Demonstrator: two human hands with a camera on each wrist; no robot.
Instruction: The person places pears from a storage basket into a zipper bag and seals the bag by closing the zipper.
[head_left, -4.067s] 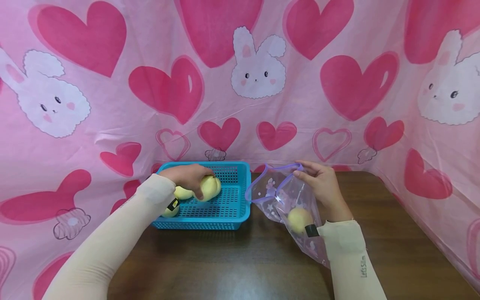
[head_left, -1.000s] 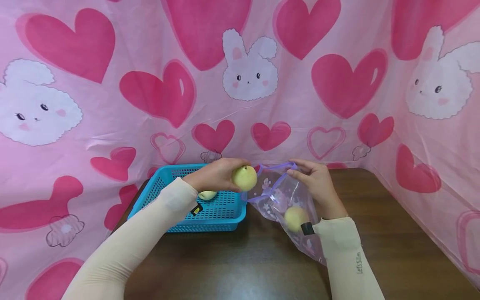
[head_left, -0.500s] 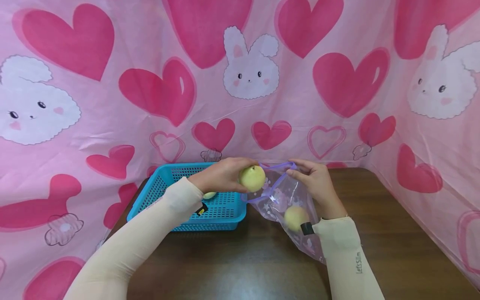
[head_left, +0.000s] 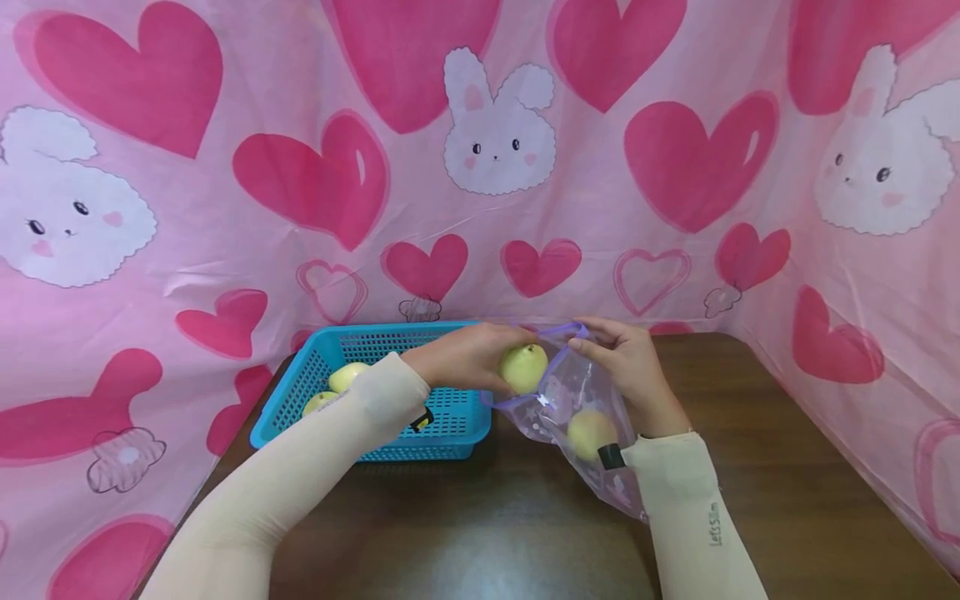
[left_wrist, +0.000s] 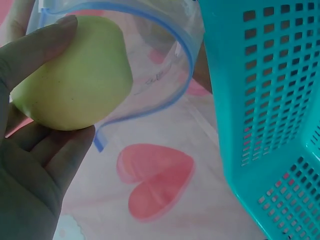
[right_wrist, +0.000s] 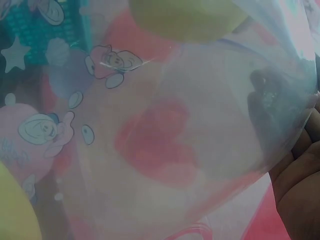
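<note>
Our left hand point(head_left: 468, 357), fingers curled round a yellow-green fruit point(head_left: 524, 367), has carried it from the blue basket point(head_left: 457, 417) to the mouth of the clear bag point(head_left: 558, 392), whose rim our right hand point(head_left: 633, 367) pinches open, so this fruit is about to join the one already inside.

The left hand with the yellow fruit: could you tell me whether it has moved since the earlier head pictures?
Yes. The left hand carried the yellow fruit rightward, out of the blue basket, to the bag's mouth.

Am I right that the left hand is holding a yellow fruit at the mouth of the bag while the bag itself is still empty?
Not quite: the head view shows one fruit already inside the bag. The left hand does hold a yellow fruit at its mouth.
</note>
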